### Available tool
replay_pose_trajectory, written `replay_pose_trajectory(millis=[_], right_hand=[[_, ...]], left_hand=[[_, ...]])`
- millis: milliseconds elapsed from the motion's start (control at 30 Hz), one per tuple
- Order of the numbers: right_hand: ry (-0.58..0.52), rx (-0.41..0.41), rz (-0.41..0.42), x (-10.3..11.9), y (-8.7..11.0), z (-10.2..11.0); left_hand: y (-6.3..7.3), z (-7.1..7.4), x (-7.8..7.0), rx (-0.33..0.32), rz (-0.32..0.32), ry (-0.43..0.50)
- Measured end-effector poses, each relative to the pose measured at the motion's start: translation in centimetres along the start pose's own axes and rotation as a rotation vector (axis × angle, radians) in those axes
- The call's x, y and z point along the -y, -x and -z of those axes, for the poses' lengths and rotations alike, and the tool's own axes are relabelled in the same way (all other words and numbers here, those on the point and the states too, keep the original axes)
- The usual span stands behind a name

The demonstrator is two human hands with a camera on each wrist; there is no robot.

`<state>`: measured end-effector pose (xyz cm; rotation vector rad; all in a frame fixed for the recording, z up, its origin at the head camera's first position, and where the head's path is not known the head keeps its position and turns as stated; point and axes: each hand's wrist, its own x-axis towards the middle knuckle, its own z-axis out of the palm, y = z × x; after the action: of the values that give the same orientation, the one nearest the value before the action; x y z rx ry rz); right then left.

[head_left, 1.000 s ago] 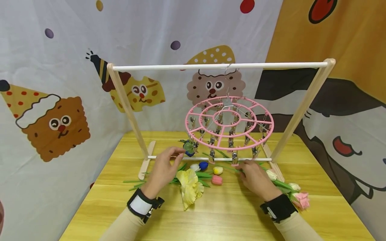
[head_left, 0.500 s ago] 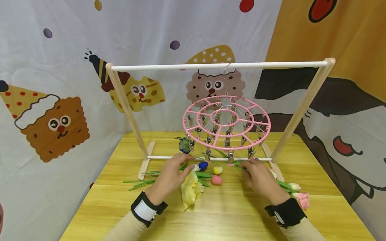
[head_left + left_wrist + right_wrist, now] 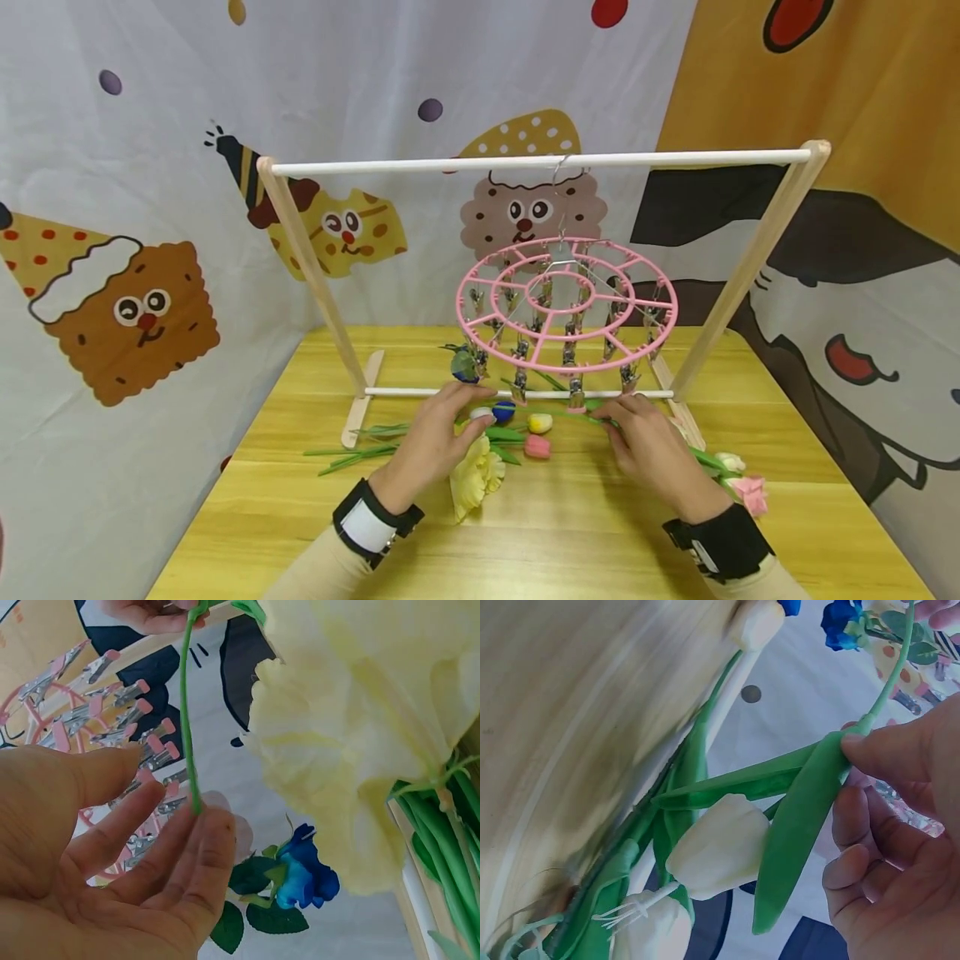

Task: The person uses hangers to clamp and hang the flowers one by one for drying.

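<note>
My right hand (image 3: 647, 450) pinches a green flower stem below the hanger, where long leaves (image 3: 799, 832) spread from it. A white tulip (image 3: 716, 844) appears to belong to this stem, though the leaf covers the join. The stem (image 3: 185, 712) reaches across to my left hand (image 3: 431, 442), whose extended fingertips touch its end while the thumb stays apart. Under my left hand lie a yellow ruffled flower (image 3: 472, 479), a blue tulip (image 3: 503, 411), a yellow tulip (image 3: 539, 423) and a pink tulip (image 3: 537, 447). The pink round clip hanger (image 3: 566, 304) hangs just beyond both hands.
A wooden rack with a white top bar (image 3: 450, 165) carries the hanger, whose metal clips (image 3: 576, 392) dangle low. One blue rose (image 3: 306, 866) hangs at the hanger's left. White and pink flowers (image 3: 748, 493) lie on the right side of the wooden table (image 3: 555, 542).
My left hand has moved right and met the stem's end. The right hand has shifted slightly right, bringing the stem up level. The hanger has swung a little.
</note>
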<state>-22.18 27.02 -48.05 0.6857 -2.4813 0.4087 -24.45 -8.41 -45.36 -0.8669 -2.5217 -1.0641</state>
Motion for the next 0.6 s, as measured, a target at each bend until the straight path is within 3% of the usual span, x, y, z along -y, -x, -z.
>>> replay_pose_trajectory(millis=[167,367,600], right_hand=[[-0.018,-0.053,0.038,0.6,-0.2,0.2],[-0.068,-0.078,0.023,1.5,-0.3,0.5],[-0.171,-0.147,0.035,2.8,-0.3,0.3]], left_hand=[[0.1,0.1,-0.4,0.004,0.052,0.129],[0.5,0.3,-1.0,-0.074,0.122,0.327],[1.0,0.7,-1.8,-0.138,0.100,0.627]])
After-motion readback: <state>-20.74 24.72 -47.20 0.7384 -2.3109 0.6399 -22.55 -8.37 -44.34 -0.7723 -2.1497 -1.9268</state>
